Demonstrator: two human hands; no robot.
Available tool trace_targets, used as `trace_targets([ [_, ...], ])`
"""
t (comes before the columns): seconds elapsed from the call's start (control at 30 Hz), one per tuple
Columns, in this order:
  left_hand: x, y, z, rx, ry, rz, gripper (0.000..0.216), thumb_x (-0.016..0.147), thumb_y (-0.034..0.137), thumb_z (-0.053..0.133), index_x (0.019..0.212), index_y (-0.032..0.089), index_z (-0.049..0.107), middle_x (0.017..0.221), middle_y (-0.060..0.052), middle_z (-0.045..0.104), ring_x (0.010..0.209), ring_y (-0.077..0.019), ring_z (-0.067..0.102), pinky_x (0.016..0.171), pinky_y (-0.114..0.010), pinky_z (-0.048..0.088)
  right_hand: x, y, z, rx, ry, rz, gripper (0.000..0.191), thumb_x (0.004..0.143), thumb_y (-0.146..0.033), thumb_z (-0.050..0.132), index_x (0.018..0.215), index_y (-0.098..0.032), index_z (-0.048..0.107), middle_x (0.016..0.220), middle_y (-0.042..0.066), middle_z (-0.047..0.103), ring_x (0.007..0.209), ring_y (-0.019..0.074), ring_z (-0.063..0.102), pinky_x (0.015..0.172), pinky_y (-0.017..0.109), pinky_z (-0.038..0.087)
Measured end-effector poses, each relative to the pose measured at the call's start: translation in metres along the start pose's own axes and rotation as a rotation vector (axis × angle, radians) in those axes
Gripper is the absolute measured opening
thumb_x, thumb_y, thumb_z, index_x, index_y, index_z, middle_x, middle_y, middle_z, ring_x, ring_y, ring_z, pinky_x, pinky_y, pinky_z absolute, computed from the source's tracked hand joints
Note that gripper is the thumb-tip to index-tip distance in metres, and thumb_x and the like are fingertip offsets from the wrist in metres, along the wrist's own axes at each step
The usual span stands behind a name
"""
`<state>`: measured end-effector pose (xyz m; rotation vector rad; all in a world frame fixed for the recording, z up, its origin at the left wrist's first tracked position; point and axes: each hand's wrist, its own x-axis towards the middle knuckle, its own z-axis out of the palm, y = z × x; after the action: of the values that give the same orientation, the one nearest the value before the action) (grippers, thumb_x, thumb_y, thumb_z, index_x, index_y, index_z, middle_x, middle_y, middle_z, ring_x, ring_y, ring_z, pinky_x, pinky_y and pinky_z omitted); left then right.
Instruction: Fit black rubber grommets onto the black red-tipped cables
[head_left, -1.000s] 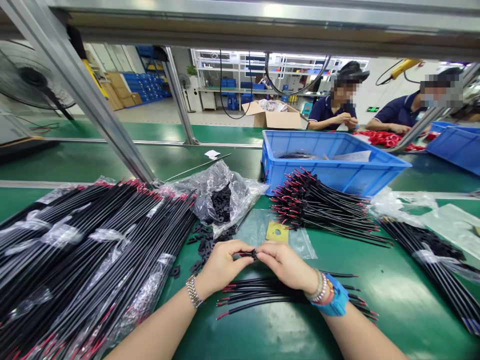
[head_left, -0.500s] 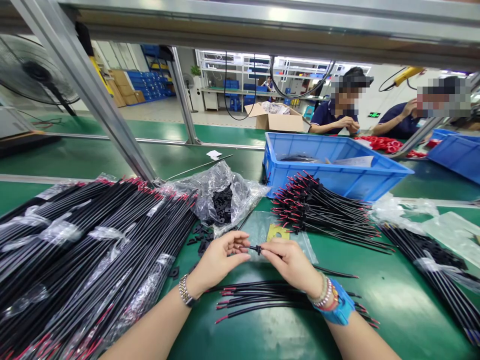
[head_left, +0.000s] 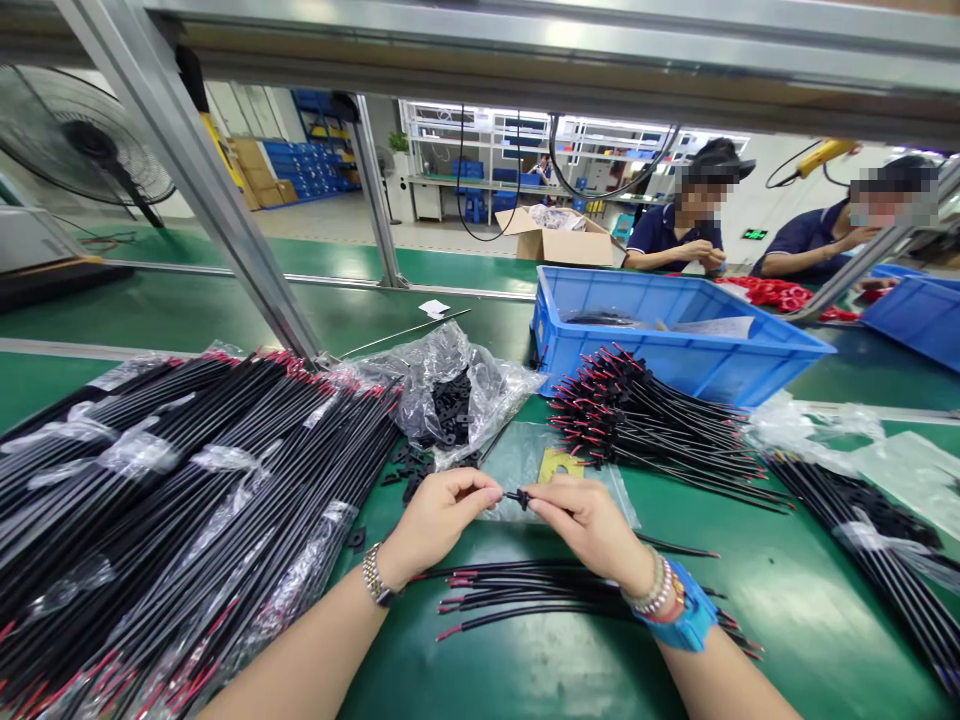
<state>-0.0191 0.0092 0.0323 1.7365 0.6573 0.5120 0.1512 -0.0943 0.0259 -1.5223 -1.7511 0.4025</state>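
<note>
My left hand (head_left: pixel 456 510) pinches the end of a short black cable. Close to its fingertips, a small black plastic clip (head_left: pixel 523 497) sits around this cable, and my right hand (head_left: pixel 577 515) grips it from the other side. Most of the cable is hidden behind my right hand. Below my hands lie several loose black cables (head_left: pixel 525 603) with red ends. A yellow plate with a hole (head_left: pixel 559 466) rests on a clear plastic bag (head_left: pixel 517 450) just beyond my right hand. Loose black clips (head_left: pixel 412 470) are scattered beyond my left hand.
Bundled black cables (head_left: pixel 187 500) cover the left side. An open plastic bag (head_left: pixel 487 375) of clips stands at the middle, near a pile of clipped cables (head_left: pixel 660 430) and a blue bin (head_left: pixel 690 355). Another bundle (head_left: pixel 892 580) lies right. Two co-workers sit across the bench.
My left fingers have closed from a loose spread into a pinch on the cable end. My right hand stays at the clip. The view has shifted slightly.
</note>
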Motion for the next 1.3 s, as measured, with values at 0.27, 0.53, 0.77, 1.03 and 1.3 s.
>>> trace_targets([
  [0.27, -0.001, -0.001, 0.004, -0.377, -0.038, -0.118, 0.020, 0.074, 0.030, 0.060, 0.067, 0.011, 0.059, 0.064, -0.002, 0.061, 0.060, -0.0098, 0.053, 0.063, -0.022, 0.044, -0.001, -0.004, -0.002, 0.006, -0.013, -0.006, 0.021, 0.086, -0.024, 0.047, 0.091, -0.017, 0.066, 0.067, 0.003, 0.058, 0.062, 0.0103, 0.051, 0.058, 0.022, 0.040],
  [0.53, -0.003, 0.002, 0.004, -0.476, -0.048, -0.162, 0.041, 0.062, 0.016, 0.070, 0.100, 0.016, 0.053, 0.091, -0.003, 0.063, 0.075, -0.0101, 0.056, 0.073, -0.024, 0.045, -0.004, 0.002, 0.002, -0.181, 0.147, -0.118, 0.016, 0.085, -0.020, 0.048, 0.089, -0.016, 0.063, 0.069, 0.004, 0.056, 0.064, 0.0117, 0.051, 0.057, 0.024, 0.041],
  [0.77, -0.005, -0.003, 0.019, -0.529, -0.055, -0.157, 0.036, 0.060, 0.018, 0.072, 0.093, 0.015, 0.057, 0.085, -0.002, 0.060, 0.080, -0.0118, 0.056, 0.079, -0.026, 0.044, -0.008, -0.005, 0.010, -0.309, 0.182, -0.190, 0.015, 0.084, -0.017, 0.048, 0.091, -0.015, 0.062, 0.069, 0.004, 0.053, 0.064, 0.0115, 0.049, 0.057, 0.023, 0.040],
  [1.03, -0.004, -0.006, 0.021, -0.397, -0.037, -0.117, 0.027, 0.059, 0.020, 0.072, 0.083, 0.014, 0.061, 0.083, -0.003, 0.063, 0.080, -0.0146, 0.057, 0.080, -0.028, 0.045, -0.010, -0.009, 0.016, -0.309, 0.123, -0.188, 0.019, 0.087, -0.019, 0.043, 0.090, -0.015, 0.062, 0.064, 0.002, 0.050, 0.059, 0.0098, 0.046, 0.054, 0.021, 0.036],
  [1.3, 0.003, -0.002, 0.000, -0.244, 0.141, -0.076, 0.033, 0.070, 0.030, 0.063, 0.099, 0.016, 0.056, 0.085, -0.003, 0.059, 0.081, -0.0135, 0.055, 0.076, -0.026, 0.046, 0.000, 0.024, -0.038, -0.643, 0.230, -0.039, 0.030, 0.086, -0.015, 0.037, 0.099, -0.018, 0.064, 0.086, 0.009, 0.059, 0.077, 0.0184, 0.050, 0.068, 0.032, 0.039],
])
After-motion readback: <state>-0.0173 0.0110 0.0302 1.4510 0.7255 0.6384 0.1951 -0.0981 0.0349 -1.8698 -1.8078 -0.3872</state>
